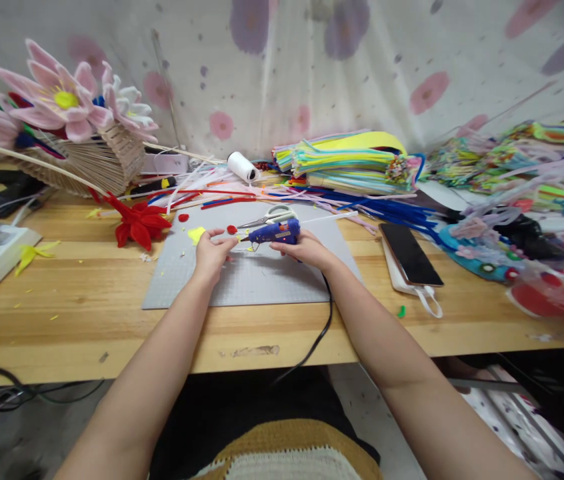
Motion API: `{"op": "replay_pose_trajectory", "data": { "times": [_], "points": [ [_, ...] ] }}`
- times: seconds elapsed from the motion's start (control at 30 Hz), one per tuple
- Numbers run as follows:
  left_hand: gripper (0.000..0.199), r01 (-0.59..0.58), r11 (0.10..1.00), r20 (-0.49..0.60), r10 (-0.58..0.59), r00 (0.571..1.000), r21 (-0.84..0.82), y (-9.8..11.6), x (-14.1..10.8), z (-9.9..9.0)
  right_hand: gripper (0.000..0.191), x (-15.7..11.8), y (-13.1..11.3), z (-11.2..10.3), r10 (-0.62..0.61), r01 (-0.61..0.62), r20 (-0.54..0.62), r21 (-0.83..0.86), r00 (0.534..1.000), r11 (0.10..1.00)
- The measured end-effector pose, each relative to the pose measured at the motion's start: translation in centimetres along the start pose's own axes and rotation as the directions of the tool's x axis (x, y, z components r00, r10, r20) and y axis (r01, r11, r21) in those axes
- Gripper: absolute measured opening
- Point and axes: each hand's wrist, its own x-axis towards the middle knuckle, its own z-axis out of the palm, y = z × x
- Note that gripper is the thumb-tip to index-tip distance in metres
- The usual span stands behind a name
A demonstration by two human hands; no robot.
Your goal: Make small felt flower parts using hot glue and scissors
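My right hand (307, 249) is wrapped round the handle of a blue hot glue gun (277, 233), its nozzle pointing left. Close to that nozzle, my left hand (213, 252) has thumb and fingers drawn together at a small red round piece (232, 229). Both hands are above a grey cutting mat (262, 290). Behind the glue gun lies a pair of scissors (278, 213) with pale handles. A yellow scrap (196, 235) is beside my left fingers, and another red piece (183, 217) rests farther back on the mat.
A red fuzzy flower (138, 223) lies left of the mat, below a woven basket (125, 150) of pink flowers. Bundled pipe cleaners (347, 163) and a white thread spool (242, 167) stand behind. A phone (412, 253) is at right. The gun's black cord (329, 307) hangs over the table edge.
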Motion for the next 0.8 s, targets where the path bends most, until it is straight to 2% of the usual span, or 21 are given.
{"op": "replay_pose_trajectory", "data": {
  "times": [0.8],
  "points": [
    [0.046, 0.014, 1.0, -0.003, -0.014, 1.0, 0.002, 0.11, -0.04, 0.02, 0.039, 0.04, 0.1, -0.08, 0.0, 0.0, -0.007, -0.007, 1.0, 1.0]
  ]
}}
